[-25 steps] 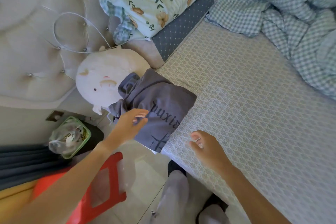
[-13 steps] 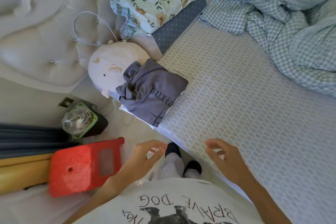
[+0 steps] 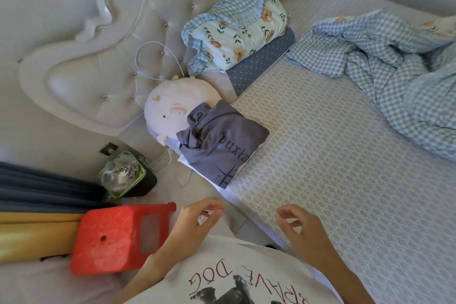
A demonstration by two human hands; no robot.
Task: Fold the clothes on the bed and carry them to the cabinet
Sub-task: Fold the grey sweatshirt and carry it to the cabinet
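A folded grey garment with dark lettering (image 3: 222, 146) lies at the near corner of the bed (image 3: 345, 180), partly on a round cream plush pillow (image 3: 172, 104). Both hands hover in front of my chest, well short of the garment. My left hand (image 3: 197, 220) hangs over the floor beside the bed with loosely curled fingers and holds nothing. My right hand (image 3: 301, 227) floats over the bed's near edge, fingers also loosely curled and empty.
A crumpled blue checked blanket (image 3: 394, 69) covers the bed's far right. A rolled floral quilt (image 3: 234, 30) sits on a dotted blue pillow (image 3: 259, 64) by the tufted headboard (image 3: 98, 69). A red plastic stool (image 3: 118, 237) and a small bin (image 3: 123, 175) stand on the floor at left.
My left hand has let go of the grey garment and both hands have pulled back toward my body. The view has moved back and risen, showing more of the headboard.
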